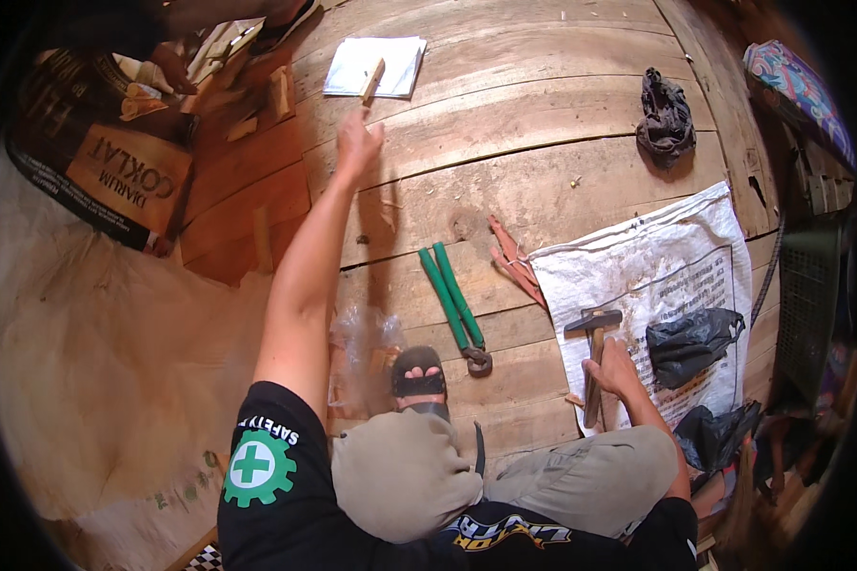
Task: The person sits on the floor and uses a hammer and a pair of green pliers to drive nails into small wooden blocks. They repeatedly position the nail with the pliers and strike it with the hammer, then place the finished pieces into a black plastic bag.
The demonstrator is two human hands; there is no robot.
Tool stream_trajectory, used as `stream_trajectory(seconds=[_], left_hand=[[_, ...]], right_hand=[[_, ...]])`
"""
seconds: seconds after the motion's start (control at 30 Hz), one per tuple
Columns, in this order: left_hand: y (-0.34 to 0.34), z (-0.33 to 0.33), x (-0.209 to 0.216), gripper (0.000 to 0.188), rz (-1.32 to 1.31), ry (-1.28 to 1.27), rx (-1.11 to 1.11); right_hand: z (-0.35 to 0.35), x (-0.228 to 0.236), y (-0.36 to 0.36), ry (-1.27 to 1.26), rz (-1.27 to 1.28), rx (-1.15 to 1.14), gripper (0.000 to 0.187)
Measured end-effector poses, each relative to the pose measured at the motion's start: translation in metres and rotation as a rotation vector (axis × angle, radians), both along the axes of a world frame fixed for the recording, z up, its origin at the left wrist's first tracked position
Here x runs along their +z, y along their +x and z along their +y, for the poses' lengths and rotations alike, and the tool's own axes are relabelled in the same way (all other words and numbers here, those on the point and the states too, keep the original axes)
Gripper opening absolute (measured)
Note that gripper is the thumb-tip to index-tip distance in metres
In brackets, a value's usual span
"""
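Observation:
My left hand [357,143] reaches far forward over the plank floor, its fingers closed around a small wooden stick [372,82] that points at a stack of white paper [373,65]. My right hand [614,369] rests low at the right on a hammer [593,357] whose wooden handle lies on a white woven sack [638,276]. Between the hands lie green-handled pincers [454,303] and a pair of reddish-handled pliers [514,262]. My sandalled foot [419,376] sits just in front of my knees.
Another person's hands [167,71] work among wood pieces [248,105] at the top left, beside a dark printed bag [114,171]. A dark rag [665,119], black plastic bags [690,343], a clear plastic bag [362,352] and a pale cloth sack [95,362] lie around.

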State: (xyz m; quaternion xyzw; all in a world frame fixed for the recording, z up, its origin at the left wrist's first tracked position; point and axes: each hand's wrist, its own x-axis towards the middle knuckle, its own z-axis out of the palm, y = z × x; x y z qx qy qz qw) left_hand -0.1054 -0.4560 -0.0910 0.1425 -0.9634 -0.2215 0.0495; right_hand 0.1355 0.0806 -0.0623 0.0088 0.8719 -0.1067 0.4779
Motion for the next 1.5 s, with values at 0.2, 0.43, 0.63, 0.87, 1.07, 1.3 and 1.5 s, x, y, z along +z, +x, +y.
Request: stream_trajectory(seconds=[0.2, 0.43, 0.63, 0.87, 1.07, 1.3, 1.5], left_hand=[[-0.071, -0.021, -0.021, 0.046, 0.035, -0.155, 0.039], [-0.085, -0.024, -0.019, 0.031, -0.183, -0.152, 0.100], [-0.033, -0.001, -0.017, 0.028, -0.035, 0.357, 0.087], [0.164, 0.071, 0.033, 0.033, -0.295, 1.709, 0.218], [0.273, 0.076, 0.050, 0.035, -0.348, 2.222, 0.368], [0.289, 0.088, 0.048, 0.037, -0.225, 2.432, 0.373], [0.279, 0.092, 0.052, 0.031, -0.231, 2.385, 0.293]], right_hand=[[-0.002, 0.003, -0.003, 0.027, -0.041, -0.042, 0.057], [-0.005, 0.009, -0.004, 0.003, 0.014, -0.063, 0.053], [-0.006, 0.008, -0.005, 0.013, -0.001, -0.054, 0.054], [0.008, -0.004, -0.012, -0.007, -0.095, 0.191, 0.057], [-0.064, 0.025, -0.100, -0.240, 0.238, 0.816, 0.032], [-0.238, 0.010, -0.072, -0.474, 0.552, 1.331, 0.031], [-0.246, -0.001, -0.067, -0.506, 0.691, 1.456, 0.030]])
